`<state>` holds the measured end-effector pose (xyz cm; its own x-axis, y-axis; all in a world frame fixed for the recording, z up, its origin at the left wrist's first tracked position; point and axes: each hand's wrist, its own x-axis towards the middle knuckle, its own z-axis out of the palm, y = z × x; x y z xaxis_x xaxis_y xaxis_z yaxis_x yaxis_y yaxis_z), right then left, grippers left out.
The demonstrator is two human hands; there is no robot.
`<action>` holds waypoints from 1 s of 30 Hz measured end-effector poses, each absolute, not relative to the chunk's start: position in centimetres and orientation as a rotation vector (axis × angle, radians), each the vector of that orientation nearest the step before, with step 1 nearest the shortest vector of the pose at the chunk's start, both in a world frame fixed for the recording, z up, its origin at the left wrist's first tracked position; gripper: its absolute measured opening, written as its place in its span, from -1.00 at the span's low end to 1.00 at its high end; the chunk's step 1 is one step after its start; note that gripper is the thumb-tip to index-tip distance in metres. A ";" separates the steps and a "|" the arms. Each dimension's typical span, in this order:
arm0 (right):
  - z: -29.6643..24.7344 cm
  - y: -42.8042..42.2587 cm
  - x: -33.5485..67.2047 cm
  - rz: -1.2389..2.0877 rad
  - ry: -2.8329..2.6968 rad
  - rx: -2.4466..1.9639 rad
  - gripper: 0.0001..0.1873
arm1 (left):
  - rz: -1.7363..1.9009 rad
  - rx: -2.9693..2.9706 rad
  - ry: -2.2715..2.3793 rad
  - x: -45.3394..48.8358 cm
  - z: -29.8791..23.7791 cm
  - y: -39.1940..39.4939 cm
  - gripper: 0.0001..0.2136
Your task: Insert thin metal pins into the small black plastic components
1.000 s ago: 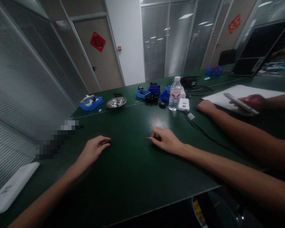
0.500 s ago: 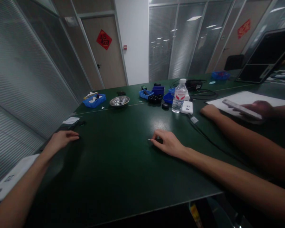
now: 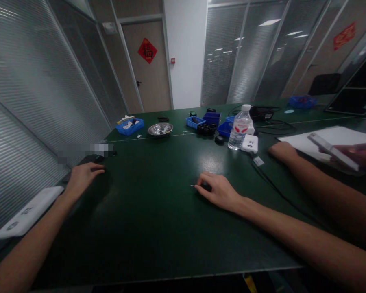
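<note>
My right hand (image 3: 218, 189) rests low over the green table (image 3: 152, 228), thumb and index finger pinched together. From the pinch a thin pale stick (image 3: 192, 185) pokes out to the left; its other end is hidden by the fingers. Over at the table's left side is my left hand (image 3: 83, 176), its thumb and fingers stretched out with a narrow gap between them and nothing visible held. Just beyond it lies a dark object (image 3: 111, 153), partly blurred out.
Farther back stand a metal bowl (image 3: 160, 130), a blue basket (image 3: 129, 127), small blue trays (image 3: 212, 118) and a water bottle (image 3: 240, 128). A white device (image 3: 249, 143) trails a black cable. At right, another person's forearm (image 3: 323, 179) rests near white paper, a phone-like slab (image 3: 332, 150) in their hand.
The view has turned slightly left, so most things sit farther right. My left thumb and index finger show a little more gap. The right hand keeps its pinch on the stick.
</note>
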<state>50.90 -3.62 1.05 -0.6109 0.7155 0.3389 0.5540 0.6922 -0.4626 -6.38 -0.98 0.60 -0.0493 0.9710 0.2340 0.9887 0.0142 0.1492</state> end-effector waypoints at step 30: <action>0.7 -3.3 51.1 0.464 -2.409 -0.976 -0.86 | -0.306 -1.904 -2.284 -8.2 1.1 -3.8 -0.58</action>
